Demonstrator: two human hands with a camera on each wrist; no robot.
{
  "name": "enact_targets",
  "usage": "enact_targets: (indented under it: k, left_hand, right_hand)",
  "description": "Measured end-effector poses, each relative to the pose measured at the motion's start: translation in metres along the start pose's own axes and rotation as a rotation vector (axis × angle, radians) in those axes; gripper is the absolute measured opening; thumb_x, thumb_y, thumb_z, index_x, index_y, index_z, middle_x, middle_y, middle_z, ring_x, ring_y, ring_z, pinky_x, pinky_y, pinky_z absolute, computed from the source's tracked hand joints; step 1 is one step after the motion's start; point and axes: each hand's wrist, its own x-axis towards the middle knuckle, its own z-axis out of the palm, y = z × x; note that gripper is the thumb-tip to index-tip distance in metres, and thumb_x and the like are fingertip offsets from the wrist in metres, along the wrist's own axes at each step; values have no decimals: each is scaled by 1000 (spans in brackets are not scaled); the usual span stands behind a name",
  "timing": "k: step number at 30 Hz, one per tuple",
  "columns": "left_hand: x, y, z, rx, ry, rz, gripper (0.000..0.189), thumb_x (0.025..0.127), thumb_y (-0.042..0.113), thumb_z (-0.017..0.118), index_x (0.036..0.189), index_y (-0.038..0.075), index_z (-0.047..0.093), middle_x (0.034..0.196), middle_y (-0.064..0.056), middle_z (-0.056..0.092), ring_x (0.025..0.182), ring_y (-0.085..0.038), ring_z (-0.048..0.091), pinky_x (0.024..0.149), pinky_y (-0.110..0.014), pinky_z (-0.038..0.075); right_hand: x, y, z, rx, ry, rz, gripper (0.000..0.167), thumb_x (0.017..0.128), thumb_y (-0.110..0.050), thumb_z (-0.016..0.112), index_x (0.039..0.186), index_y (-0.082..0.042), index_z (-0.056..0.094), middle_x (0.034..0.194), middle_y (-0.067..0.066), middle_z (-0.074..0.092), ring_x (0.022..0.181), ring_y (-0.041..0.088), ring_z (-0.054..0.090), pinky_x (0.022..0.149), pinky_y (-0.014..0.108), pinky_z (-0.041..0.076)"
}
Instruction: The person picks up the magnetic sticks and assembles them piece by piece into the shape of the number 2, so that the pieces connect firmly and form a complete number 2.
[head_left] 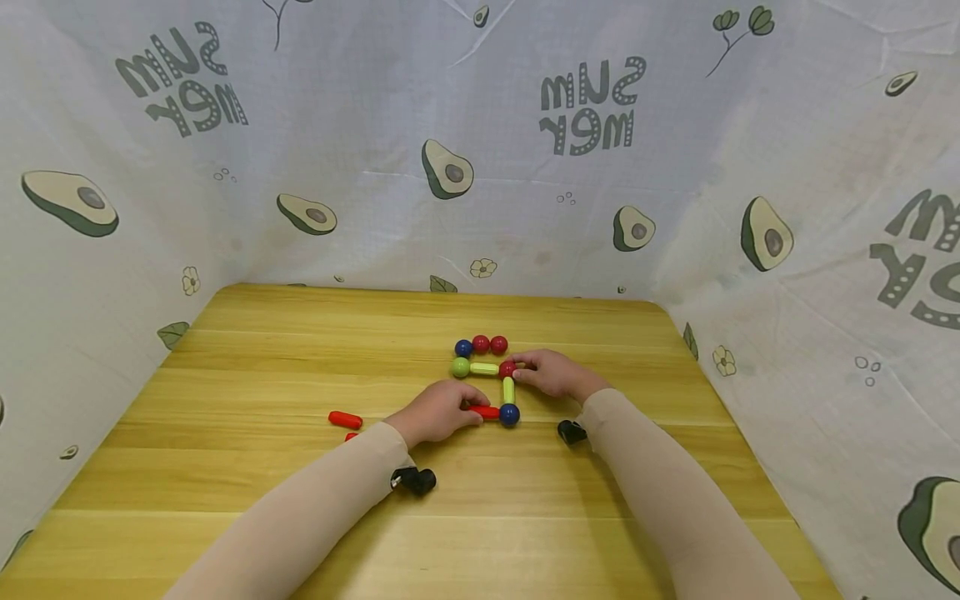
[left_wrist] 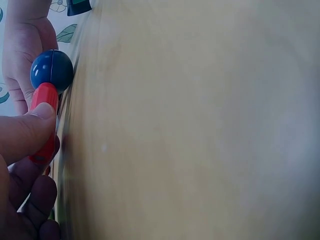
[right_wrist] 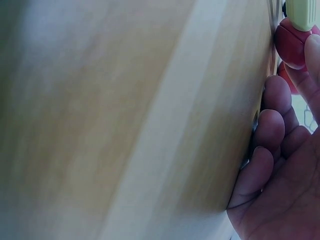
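Observation:
My left hand [head_left: 438, 410] pinches a red rod [left_wrist: 44, 95] between thumb and fingers. That rod's far end meets a dark blue ball [head_left: 509, 415]. From the blue ball a yellow-green rod [head_left: 508, 391] runs away from me to a red ball [head_left: 507, 369]. My right hand [head_left: 555, 372] grips this red ball between thumb and finger; its other fingers curl near the tabletop in the right wrist view. A second yellow-green rod [head_left: 484, 368] joins the red ball to a light green ball [head_left: 461, 367] on the left.
Behind the joined pieces lie another blue ball [head_left: 463, 348] and two red balls, one in the middle [head_left: 481, 343] and one on the right [head_left: 498, 344]. A loose red rod [head_left: 345, 419] lies left of my left hand, with another red piece [head_left: 351, 436] partly hidden by the sleeve. Printed cloth [head_left: 510, 233] surrounds the wooden table [head_left: 300, 350].

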Motion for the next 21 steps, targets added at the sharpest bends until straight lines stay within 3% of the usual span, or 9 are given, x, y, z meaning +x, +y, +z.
enact_targets:
  k: [21]
  left_hand:
    - [2,-2,0,23,-3,-2,24,96,26,79,119,21,79,111,9,76,97,-12,62,97,-37,51]
  right_hand:
    - [1,1,0,-3,3,-13,44,110,-36,56,149,-18,61,134,14,69,124,33,59,119,58,40]
